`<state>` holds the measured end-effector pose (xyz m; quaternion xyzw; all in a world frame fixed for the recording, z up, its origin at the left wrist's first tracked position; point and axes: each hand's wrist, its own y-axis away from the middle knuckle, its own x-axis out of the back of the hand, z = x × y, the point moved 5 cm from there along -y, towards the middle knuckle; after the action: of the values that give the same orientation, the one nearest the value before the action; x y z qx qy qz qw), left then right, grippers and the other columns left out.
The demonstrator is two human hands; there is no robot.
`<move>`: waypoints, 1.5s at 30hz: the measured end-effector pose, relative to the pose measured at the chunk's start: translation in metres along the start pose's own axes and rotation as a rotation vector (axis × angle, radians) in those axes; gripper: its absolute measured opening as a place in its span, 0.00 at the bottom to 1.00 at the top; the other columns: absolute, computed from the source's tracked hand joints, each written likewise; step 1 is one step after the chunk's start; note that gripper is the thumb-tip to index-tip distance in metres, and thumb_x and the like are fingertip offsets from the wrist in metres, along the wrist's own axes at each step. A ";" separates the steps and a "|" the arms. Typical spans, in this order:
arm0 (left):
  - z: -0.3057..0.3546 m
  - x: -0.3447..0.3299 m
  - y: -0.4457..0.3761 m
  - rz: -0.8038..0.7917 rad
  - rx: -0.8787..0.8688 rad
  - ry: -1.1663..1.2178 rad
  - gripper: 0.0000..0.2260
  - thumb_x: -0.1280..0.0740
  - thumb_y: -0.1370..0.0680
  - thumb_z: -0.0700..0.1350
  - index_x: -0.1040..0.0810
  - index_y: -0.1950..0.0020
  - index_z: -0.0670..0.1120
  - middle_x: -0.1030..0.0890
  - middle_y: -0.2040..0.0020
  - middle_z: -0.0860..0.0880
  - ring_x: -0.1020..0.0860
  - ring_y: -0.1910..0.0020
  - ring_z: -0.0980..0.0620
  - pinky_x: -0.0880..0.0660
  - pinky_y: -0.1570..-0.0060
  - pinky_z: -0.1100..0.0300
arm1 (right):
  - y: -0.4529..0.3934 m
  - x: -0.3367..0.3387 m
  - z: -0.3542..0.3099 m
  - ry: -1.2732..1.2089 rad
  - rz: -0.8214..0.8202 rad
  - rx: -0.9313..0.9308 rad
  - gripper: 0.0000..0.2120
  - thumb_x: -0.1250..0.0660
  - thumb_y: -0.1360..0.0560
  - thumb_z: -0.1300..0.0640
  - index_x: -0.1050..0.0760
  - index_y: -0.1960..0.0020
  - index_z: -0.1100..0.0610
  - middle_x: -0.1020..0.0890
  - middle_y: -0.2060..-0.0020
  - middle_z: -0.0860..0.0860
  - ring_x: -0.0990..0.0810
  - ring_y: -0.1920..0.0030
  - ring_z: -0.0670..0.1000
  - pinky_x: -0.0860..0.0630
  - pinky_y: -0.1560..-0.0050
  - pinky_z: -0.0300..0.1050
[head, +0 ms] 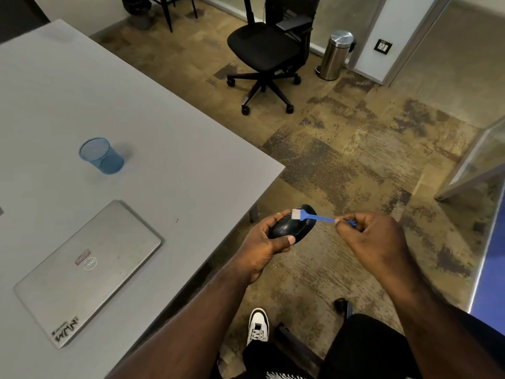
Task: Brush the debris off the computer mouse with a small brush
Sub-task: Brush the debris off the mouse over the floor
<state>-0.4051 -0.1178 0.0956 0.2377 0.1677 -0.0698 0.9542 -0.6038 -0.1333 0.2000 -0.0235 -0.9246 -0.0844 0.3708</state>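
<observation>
At lower centre, the left hand (pixel 262 242) grips a black computer mouse (pixel 291 227) beside the grey table (pixel 169 127) edge. The right hand (pixel 374 236) pinches a small blue brush (pixel 314 216), bristles touching the mouse. A closed Dell laptop (pixel 87 272) lies lower left, a blue mesh cup (pixel 101 155) above it.

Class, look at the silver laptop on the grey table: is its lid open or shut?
Shut. The silver laptop lies flat on the grey table, lid down, its round logo facing up; no screen or keyboard shows.
</observation>
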 end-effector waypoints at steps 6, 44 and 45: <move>0.006 0.003 0.001 0.074 -0.058 -0.125 0.28 0.26 0.30 0.32 0.24 0.33 0.48 0.19 0.39 0.48 0.20 0.42 0.51 0.22 0.50 0.63 | -0.010 0.023 0.006 0.009 0.172 -0.069 0.05 0.30 0.27 0.52 0.16 0.55 0.51 0.24 0.80 0.46 0.31 0.81 0.43 0.32 0.81 0.38; 0.011 -0.011 0.007 0.155 -0.075 -0.587 0.22 0.25 0.29 0.39 0.24 0.36 0.47 0.24 0.41 0.48 0.23 0.45 0.51 0.24 0.46 0.60 | 0.005 -0.016 -0.018 0.097 -0.082 0.072 0.06 0.33 0.24 0.55 0.17 0.54 0.51 0.26 0.82 0.42 0.32 0.83 0.41 0.44 0.86 0.31; 0.012 -0.012 0.007 0.138 -0.090 -0.597 0.24 0.25 0.29 0.38 0.24 0.34 0.48 0.24 0.41 0.49 0.23 0.44 0.52 0.24 0.44 0.60 | 0.003 -0.011 -0.015 0.139 -0.022 0.044 0.07 0.34 0.24 0.55 0.16 0.54 0.52 0.27 0.81 0.43 0.30 0.82 0.39 0.44 0.86 0.30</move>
<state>-0.4112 -0.1163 0.1127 0.1751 -0.1338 -0.0641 0.9733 -0.5853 -0.1329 0.2030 0.0009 -0.8985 -0.0697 0.4334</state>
